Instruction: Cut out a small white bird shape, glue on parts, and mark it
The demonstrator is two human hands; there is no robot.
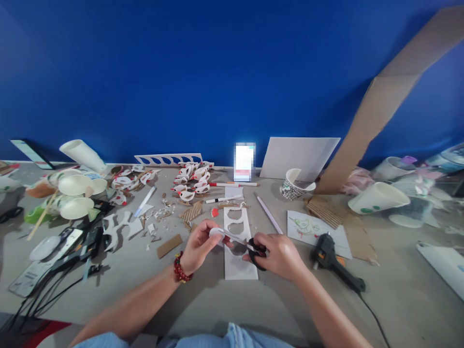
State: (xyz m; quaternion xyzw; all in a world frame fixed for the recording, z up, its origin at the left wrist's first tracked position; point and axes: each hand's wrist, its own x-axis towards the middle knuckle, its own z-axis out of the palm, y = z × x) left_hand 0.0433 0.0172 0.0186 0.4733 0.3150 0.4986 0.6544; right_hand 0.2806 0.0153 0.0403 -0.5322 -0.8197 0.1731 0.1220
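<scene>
Between thumb and fingers, my left hand (202, 244) pinches a small white cut-out piece (216, 232). My right hand (279, 255) grips black-handled scissors (258, 251), whose blades point left and reach the piece. Beneath both hands lies a white foam board strip (241, 271) with rounded openings cut in it. A red scrap (215, 212) lies just left of the strip. Farther back, several white bird shapes with red markings (186, 194) are grouped together.
On the right, a black glue gun (331, 258) trails its cable beside a bird drawing (300, 226). A patterned cut cup (293, 187) stands near a white board (299, 157). At left are paper cups (77, 208), cables and scraps. A lit phone (244, 162) leans at the back.
</scene>
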